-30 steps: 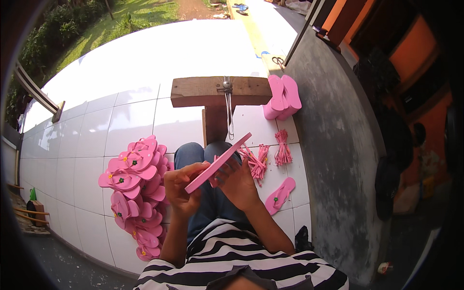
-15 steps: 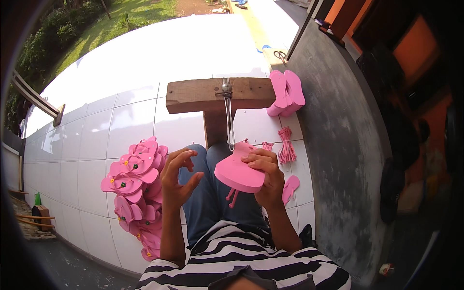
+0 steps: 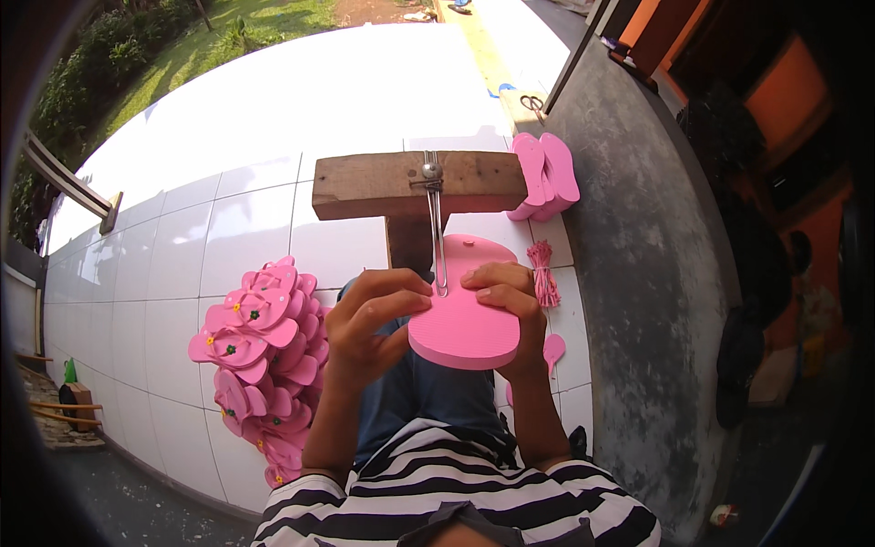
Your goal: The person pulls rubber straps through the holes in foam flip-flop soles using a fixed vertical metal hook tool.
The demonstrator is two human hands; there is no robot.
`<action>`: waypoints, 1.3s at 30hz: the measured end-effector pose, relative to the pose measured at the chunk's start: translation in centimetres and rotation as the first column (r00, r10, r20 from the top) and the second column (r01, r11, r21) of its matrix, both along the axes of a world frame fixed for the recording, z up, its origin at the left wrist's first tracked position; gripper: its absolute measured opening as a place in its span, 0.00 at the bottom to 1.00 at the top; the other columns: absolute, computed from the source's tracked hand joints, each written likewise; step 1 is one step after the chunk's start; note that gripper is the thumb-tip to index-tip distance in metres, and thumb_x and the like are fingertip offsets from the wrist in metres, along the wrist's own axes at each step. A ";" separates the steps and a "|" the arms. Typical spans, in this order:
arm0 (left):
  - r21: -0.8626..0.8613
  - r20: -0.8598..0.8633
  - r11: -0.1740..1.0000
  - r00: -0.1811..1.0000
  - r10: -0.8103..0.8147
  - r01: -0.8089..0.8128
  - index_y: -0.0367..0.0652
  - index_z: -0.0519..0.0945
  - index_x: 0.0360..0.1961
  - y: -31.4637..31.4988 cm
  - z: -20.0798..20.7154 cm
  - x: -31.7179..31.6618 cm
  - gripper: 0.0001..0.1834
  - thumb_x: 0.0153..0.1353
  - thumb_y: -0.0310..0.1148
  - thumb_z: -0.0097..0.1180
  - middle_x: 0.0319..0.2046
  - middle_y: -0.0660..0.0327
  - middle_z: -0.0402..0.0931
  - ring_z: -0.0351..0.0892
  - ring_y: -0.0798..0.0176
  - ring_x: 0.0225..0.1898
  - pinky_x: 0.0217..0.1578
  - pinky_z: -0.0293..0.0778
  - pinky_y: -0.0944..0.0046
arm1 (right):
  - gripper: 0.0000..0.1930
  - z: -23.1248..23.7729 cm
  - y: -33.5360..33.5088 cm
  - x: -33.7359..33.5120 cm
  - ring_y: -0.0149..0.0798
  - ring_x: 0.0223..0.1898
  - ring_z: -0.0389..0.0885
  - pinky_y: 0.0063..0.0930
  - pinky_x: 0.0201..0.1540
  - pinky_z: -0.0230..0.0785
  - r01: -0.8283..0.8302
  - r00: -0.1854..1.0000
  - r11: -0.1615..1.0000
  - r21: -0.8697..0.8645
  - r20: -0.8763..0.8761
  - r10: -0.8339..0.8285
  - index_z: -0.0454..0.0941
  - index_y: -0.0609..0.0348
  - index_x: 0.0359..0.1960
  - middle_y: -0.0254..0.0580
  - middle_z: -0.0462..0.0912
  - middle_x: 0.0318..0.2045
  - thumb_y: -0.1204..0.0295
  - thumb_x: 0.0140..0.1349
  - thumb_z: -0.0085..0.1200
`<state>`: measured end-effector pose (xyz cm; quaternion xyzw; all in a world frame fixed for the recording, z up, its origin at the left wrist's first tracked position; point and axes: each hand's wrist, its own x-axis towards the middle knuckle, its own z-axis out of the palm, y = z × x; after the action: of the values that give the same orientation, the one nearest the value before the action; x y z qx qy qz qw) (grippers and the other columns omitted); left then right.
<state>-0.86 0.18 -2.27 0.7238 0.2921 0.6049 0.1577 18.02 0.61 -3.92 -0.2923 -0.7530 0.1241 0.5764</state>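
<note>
A pink foam flip-flop sole [image 3: 465, 333] lies in front of me over my lap, ridged face up, with a small pink strap end showing near its far tip. My right hand [image 3: 515, 305] grips its right edge, fingers on top. At its left edge my left hand [image 3: 372, 314] is closed, fingertips at the rim; the thumb is partly hidden. A long looped metal wire hook [image 3: 438, 246] reaches toward me from a wooden T-shaped stand [image 3: 365, 185], and its end meets the sole between my hands. Whether it passes into a hole I cannot tell.
Finished pink flip-flops [image 3: 264, 337] with small flowers are heaped on the white tiles at left. To the right are stacked pink soles [image 3: 551, 178], a tied bundle of pink straps [image 3: 544, 273] and another pink flip-flop [image 3: 553, 349]. Scissors [image 3: 532, 105] lie farther off, beside a grey wall [image 3: 629, 228].
The sole has turned ridged face up and come under the hook's end. My left hand, open and apart before, has moved right onto the sole's edge. The right hand still grips it.
</note>
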 end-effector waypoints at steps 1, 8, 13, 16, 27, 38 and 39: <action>-0.022 0.007 1.000 1.000 0.012 -0.012 0.38 0.78 0.40 -0.2 0.4 0.1 0.17 0.49 0.19 0.68 0.39 0.53 0.80 0.84 0.60 0.37 0.35 0.83 0.66 | 0.23 0.2 -0.1 0.0 0.48 0.47 0.80 0.44 0.55 0.66 -0.010 1.000 1.000 -0.029 -0.016 0.010 0.69 0.54 0.49 0.43 0.81 0.44 0.74 0.54 0.67; -0.595 0.208 0.798 0.977 0.038 0.096 0.34 0.78 0.37 -0.9 4.8 1.1 0.08 0.58 0.22 0.66 0.35 0.58 0.78 0.85 0.66 0.36 0.31 0.84 0.70 | 0.29 2.4 -1.2 -0.6 0.48 0.56 0.66 0.41 0.59 0.59 0.249 0.967 0.926 -0.283 0.120 -0.223 0.65 0.62 0.62 0.52 0.66 0.55 0.70 0.60 0.62; -0.498 0.001 0.845 0.974 0.226 -0.195 0.36 0.78 0.34 3.6 4.7 2.1 0.09 0.58 0.26 0.67 0.31 0.59 0.78 0.84 0.66 0.30 0.25 0.77 0.69 | 0.29 1.3 2.8 -2.5 0.47 0.56 0.63 0.42 0.59 0.57 0.460 0.888 0.854 -0.242 0.132 -0.441 0.65 0.62 0.62 0.49 0.62 0.53 0.66 0.62 0.62; -0.223 -0.140 0.866 0.894 0.426 -0.447 0.38 0.77 0.31 6.4 4.2 1.9 0.09 0.57 0.26 0.68 0.29 0.60 0.77 0.78 0.66 0.25 0.25 0.71 0.66 | 0.37 0.4 5.0 -3.7 0.46 0.54 0.61 0.41 0.57 0.57 0.463 0.883 0.863 -0.201 0.013 -0.470 0.57 0.62 0.67 0.50 0.60 0.51 0.67 0.61 0.65; -0.459 -0.009 0.850 0.959 0.285 -0.257 0.35 0.76 0.46 -1.4 -12.2 1.8 0.10 0.65 0.26 0.55 0.37 0.55 0.77 0.76 0.61 0.34 0.39 0.73 0.62 | 0.20 -10.9 -1.6 -3.1 0.33 0.43 0.77 0.27 0.46 0.70 -0.047 0.954 0.567 -0.823 -0.205 -0.219 0.68 0.60 0.52 0.38 0.74 0.45 0.69 0.63 0.62; -0.588 -0.108 0.806 0.994 -0.001 -0.063 0.35 0.79 0.44 -5.4 -14.5 1.0 0.10 0.61 0.24 0.58 0.28 0.59 0.79 0.79 0.71 0.29 0.29 0.72 0.68 | 0.09 -10.4 -5.5 -2.2 0.34 0.40 0.81 0.28 0.44 0.74 -0.019 0.999 0.615 -0.788 -0.039 -0.019 0.76 0.61 0.43 0.39 0.78 0.37 0.72 0.64 0.59; -0.648 -0.131 0.760 0.990 -0.044 -0.052 0.35 0.79 0.42 -5.5 -14.4 0.7 0.09 0.60 0.24 0.59 0.27 0.59 0.79 0.78 0.73 0.28 0.28 0.72 0.69 | 0.09 -10.0 -5.5 -2.3 0.32 0.41 0.81 0.27 0.45 0.74 0.003 1.000 0.600 -0.800 -0.006 -0.013 0.76 0.61 0.43 0.38 0.78 0.37 0.73 0.64 0.59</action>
<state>-0.15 -5.31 -16.70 0.6638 0.4952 0.4148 0.3770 15.71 -4.89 -13.87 -0.5219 -0.6136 0.4465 0.3895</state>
